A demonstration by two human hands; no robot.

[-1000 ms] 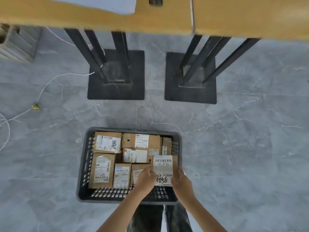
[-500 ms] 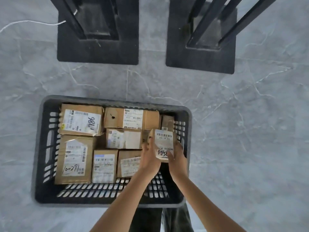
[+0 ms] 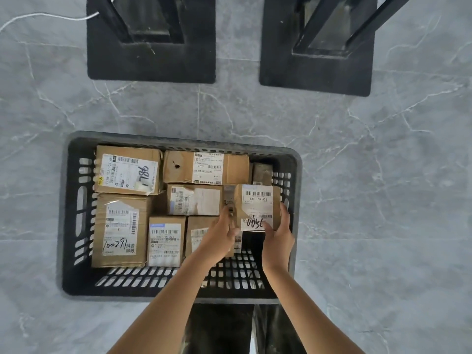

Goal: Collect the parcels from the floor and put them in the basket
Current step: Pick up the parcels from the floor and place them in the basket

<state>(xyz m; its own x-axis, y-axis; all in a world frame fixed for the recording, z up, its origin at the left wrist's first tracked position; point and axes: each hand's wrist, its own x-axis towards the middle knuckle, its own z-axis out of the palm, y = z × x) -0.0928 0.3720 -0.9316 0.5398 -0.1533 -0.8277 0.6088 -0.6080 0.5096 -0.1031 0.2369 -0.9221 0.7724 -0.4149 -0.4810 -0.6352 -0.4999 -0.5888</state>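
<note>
Two hands on one box here. The left hand has its fingers curled against the left side of a small cardboard parcel. The right hand grips the parcel's right edge, thumb lying over the near corner of its white shipping label.

The parcel is inside the outline of the dark slotted plastic basket, on the right, just beside the right wall, label up and a bit tilted. Can't tell if it's resting on anything underneath or just held up.

The rest of the basket is pretty packed. There's a box marked "786" in the far left corner, a bigger box with handwritten digits touching its near side, a long box along the far wall, and a few more labelled ones in the middle.

The basket stands on a grey marble-look tile floor. Beyond it are a black square base and a second black base, with a white cable top left.
</note>
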